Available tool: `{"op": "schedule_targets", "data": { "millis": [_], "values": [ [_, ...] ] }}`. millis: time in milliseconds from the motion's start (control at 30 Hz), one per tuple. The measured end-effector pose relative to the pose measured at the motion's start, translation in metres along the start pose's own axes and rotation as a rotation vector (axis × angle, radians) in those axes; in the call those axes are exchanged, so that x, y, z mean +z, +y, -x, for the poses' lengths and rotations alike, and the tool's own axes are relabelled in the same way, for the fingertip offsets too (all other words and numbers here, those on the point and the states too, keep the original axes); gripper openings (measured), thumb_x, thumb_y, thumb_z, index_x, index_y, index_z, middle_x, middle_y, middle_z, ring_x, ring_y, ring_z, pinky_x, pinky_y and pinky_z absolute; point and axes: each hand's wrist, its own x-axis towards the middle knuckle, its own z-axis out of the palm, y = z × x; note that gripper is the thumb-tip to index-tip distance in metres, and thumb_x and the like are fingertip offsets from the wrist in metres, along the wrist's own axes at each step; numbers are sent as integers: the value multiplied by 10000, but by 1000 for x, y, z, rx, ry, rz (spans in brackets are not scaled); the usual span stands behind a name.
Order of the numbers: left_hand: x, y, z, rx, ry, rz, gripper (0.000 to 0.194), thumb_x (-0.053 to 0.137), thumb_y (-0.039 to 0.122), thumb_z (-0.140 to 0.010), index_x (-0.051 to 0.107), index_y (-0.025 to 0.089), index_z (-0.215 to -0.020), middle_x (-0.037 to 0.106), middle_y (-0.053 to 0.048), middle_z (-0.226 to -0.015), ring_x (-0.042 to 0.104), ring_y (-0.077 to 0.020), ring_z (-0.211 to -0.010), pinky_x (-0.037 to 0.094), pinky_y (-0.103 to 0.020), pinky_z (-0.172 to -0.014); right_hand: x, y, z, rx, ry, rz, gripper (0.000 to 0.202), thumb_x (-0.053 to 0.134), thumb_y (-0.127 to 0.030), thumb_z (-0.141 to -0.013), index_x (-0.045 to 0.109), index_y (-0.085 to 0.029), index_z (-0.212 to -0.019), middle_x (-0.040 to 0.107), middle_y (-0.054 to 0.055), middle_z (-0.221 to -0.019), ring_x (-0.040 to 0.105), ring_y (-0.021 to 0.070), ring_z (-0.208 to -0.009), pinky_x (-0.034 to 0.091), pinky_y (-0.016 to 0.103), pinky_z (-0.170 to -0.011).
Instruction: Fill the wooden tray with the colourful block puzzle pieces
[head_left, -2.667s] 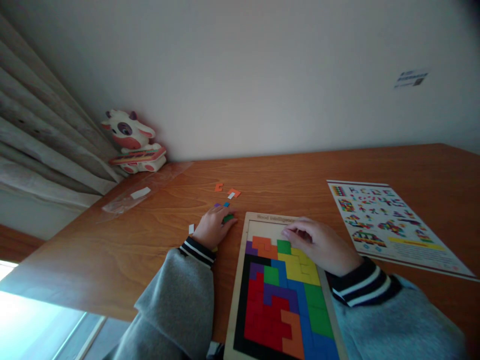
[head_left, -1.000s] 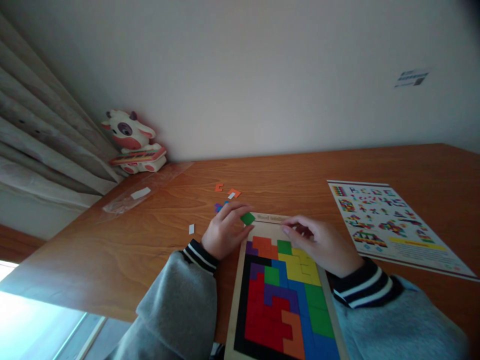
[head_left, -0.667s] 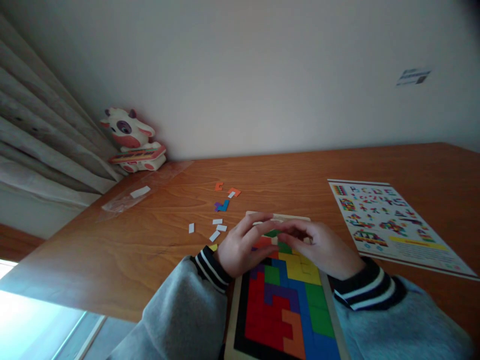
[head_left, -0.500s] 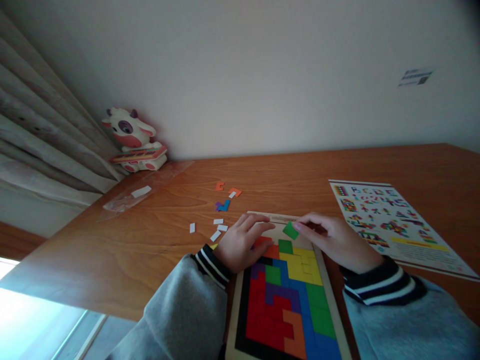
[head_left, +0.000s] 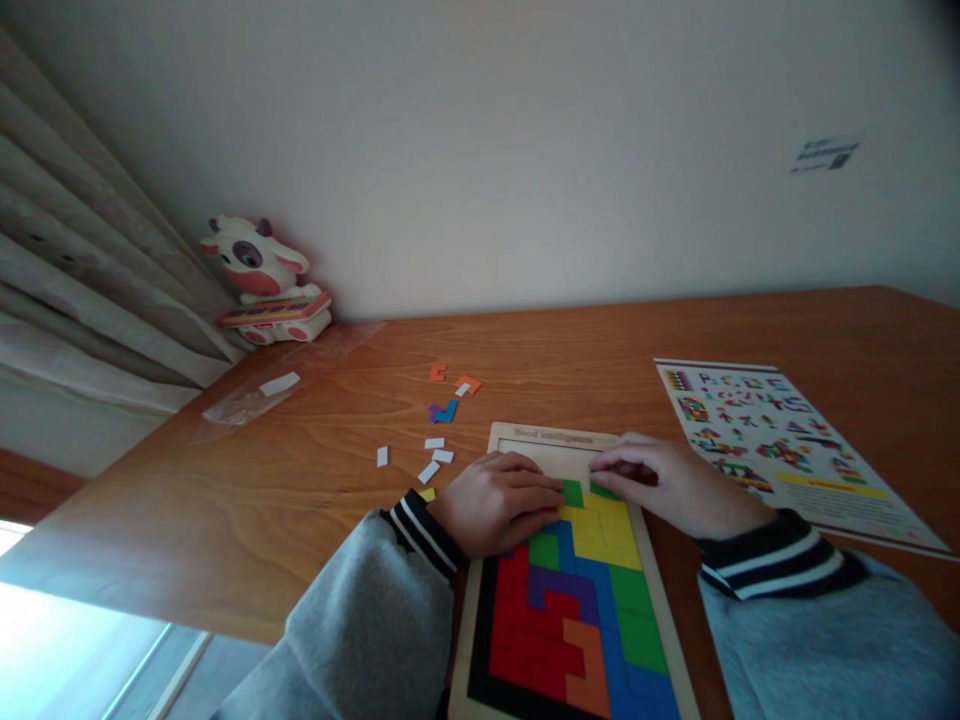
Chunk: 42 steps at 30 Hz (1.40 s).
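Observation:
A wooden puzzle board (head_left: 555, 435) lies on the table in front of me, filled over most of its area with colored block pieces. My right hand (head_left: 667, 482) pinches a small green puzzle piece (head_left: 602, 490) at the board's upper right, just above the yellow pieces (head_left: 606, 530). Fingertips hide part of that green piece. My left hand (head_left: 501, 505) lies over the board's upper left with its fingers stretched out flat, covering the orange pieces there. Another green piece (head_left: 572, 493) shows between the two hands.
Left of the board lie several white tiles (head_left: 429, 472), orange pieces (head_left: 438, 372) and a blue piece (head_left: 448, 411). A printed pattern sheet (head_left: 795, 440) is at the right. Farther left are a clear plastic bag (head_left: 247, 405) and a cow toy (head_left: 262, 270) by the curtain.
My right hand has lowered the green piece from the board's bare upper area to beside the yellow pieces. My left hand has slid right and down, its fingers now flatter.

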Motion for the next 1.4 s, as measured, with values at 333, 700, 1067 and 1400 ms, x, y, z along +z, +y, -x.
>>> {"op": "schedule_targets", "data": {
  "millis": [333, 700, 1067, 1400],
  "values": [
    [2, 0, -1, -15, -10, 9, 248, 510, 312, -983, 695, 192, -1097, 716, -11, -1170, 616, -185, -1030, 513, -326, -931, 1, 5, 0, -39, -62, 9, 278, 583, -428, -846, 747, -222, -934, 653, 85, -931, 619, 235, -836, 492, 373, -735],
    [-1, 1, -1, -10, 12, -15, 239, 501, 303, -985, 689, 197, -1089, 714, -21, -1167, 616, -190, -1048, 514, -341, -938, 2, 6, 0, -8, -47, -63, 263, 623, -407, -807, 730, -210, -945, 673, 63, -872, 596, 196, -742, 492, 327, -655],
    [-9, -12, 6, -261, 215, -161, 186, 504, 197, -954, 662, 194, -1053, 715, -60, -1045, 637, -197, -951, 533, -365, -872, 1, 3, 1, 17, -39, -89, 322, 556, -465, -877, 715, -207, -986, 691, 65, -872, 623, 197, -754, 498, 331, -678],
    [-30, -47, 38, -461, 276, -281, 165, 527, 212, -937, 658, 212, -1038, 708, -58, -1044, 648, -218, -977, 535, -396, -893, -2, 6, 3, 0, -14, -39, 310, 524, -456, -907, 696, -215, -997, 681, 78, -953, 644, 212, -832, 517, 358, -760]
  ]
}}
